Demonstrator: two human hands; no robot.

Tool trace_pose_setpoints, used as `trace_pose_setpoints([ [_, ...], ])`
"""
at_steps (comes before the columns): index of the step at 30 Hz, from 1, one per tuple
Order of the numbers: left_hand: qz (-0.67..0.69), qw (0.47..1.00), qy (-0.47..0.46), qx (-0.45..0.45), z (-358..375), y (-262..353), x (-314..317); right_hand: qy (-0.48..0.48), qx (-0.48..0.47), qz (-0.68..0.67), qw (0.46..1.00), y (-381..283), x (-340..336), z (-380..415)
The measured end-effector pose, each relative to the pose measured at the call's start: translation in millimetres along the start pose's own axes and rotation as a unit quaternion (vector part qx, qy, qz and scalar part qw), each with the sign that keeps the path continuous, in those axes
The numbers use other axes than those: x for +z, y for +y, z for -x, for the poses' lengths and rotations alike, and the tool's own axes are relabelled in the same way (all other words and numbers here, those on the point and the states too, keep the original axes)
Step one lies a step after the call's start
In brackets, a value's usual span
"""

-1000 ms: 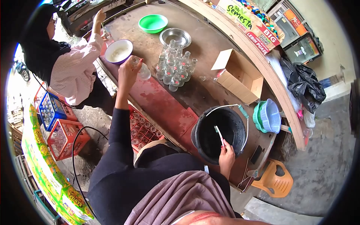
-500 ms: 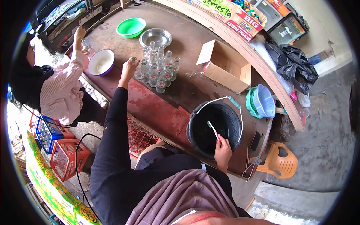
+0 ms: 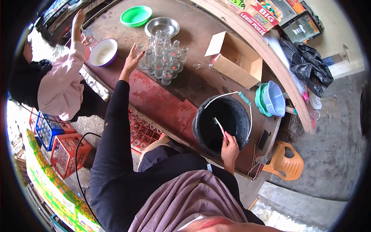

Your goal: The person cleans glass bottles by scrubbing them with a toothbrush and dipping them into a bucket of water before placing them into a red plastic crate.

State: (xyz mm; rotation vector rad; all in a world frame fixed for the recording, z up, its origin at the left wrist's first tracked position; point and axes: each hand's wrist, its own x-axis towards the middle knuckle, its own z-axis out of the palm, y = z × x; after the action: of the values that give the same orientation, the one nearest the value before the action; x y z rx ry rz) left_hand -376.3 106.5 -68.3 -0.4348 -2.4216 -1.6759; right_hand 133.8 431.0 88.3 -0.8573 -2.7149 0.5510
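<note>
Several clear glass bottles (image 3: 159, 61) stand upright in a tight group on the brown and red table. At the group's left edge is my left hand (image 3: 133, 60), its fingers apart, beside the outermost bottle and holding nothing. My right hand (image 3: 229, 149) grips the handle of a toothbrush (image 3: 220, 125), whose bristle end points up and left over the inside of a black bucket (image 3: 198, 123). The bucket holds dark liquid, and its wire handle leans toward the right rim.
Beyond the bottles are a metal bowl (image 3: 176, 29), a green basin (image 3: 136, 16) and a white-purple basin (image 3: 103, 53). An open cardboard box (image 3: 235, 71) and blue-green baskets (image 3: 275, 98) lie right. A co-worker (image 3: 62, 87) stands left; an orange chair (image 3: 286, 164) is at right.
My left hand has let go of the bottle at the group's left edge and its fingers have spread. My right hand still holds the toothbrush over the bucket. The view has shifted slightly.
</note>
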Motion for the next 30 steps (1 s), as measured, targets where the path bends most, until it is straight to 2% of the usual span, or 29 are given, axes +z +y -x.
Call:
trace_pose_setpoints([
  [4, 0.057, 0.992, 0.094, -0.055, 46, -13, -18, -0.026, -0.010, 0.010, 1.000, -3, -1, -1],
  [5, 0.067, 0.987, 0.140, -0.033, 59, -22, -21, -0.023, -0.008, 0.009, 1.000, -3, -1, -1],
  [8, -0.007, 0.973, 0.214, -0.086, 126, 24, -50, -0.009, -0.035, -0.015, 0.999, 5, 6, -1],
  [9, -0.023, 0.967, 0.243, -0.072, 146, 15, -58, -0.016, -0.037, -0.027, 0.999, 6, 7, -1],
  [10, -0.064, 0.956, 0.266, -0.110, 171, 21, -66, -0.022, -0.040, -0.040, 0.998, 8, 8, -2],
  [12, -0.096, 0.929, 0.312, -0.174, 220, -22, -77, -0.045, -0.050, -0.068, 0.995, 9, 10, -2],
  [13, -0.033, 0.917, 0.370, -0.146, 244, -21, -75, -0.050, -0.051, -0.069, 0.995, 8, 9, -2],
  [14, -0.062, 0.911, 0.370, -0.172, 267, -21, -79, -0.054, -0.052, -0.069, 0.995, 7, 9, -3],
  [16, -0.170, 0.902, 0.342, -0.198, 312, -22, -83, -0.078, -0.055, -0.071, 0.993, 8, 8, -4],
  [18, -0.226, 0.887, 0.305, -0.264, 356, -39, -77, -0.098, -0.056, -0.060, 0.992, 8, 7, -4],
  [19, -0.156, 0.899, 0.314, -0.261, 372, -45, -70, -0.111, -0.052, -0.064, 0.990, 8, 7, -4],
  [20, -0.172, 0.906, 0.271, -0.276, 398, -70, -64, -0.120, -0.058, -0.065, 0.989, 8, 7, -4],
  [21, -0.181, 0.904, 0.245, -0.300, 410, -70, -57, -0.126, -0.052, -0.069, 0.988, 8, 8, -5],
  [22, -0.173, 0.898, 0.195, -0.356, 425, -79, -50, -0.130, -0.045, -0.072, 0.988, 10, 8, -5],
  [23, -0.126, 0.907, 0.179, -0.360, 442, -86, -41, -0.131, -0.051, -0.062, 0.988, 12, 9, -5],
  [24, -0.177, 0.891, 0.127, -0.399, 455, -91, -35, -0.137, -0.053, -0.061, 0.987, 14, 9, -6],
  [26, -0.207, 0.895, 0.094, -0.384, 481, -102, -18, -0.151, -0.042, -0.050, 0.986, 16, 8, -6],
  [28, -0.225, 0.864, -0.038, -0.450, 505, -128, -6, -0.158, -0.040, -0.051, 0.985, 11, 8, -6],
  [30, -0.224, 0.874, 0.012, -0.431, 521, -125, 13, -0.149, -0.036, -0.074, 0.985, 13, 8, -5],
])
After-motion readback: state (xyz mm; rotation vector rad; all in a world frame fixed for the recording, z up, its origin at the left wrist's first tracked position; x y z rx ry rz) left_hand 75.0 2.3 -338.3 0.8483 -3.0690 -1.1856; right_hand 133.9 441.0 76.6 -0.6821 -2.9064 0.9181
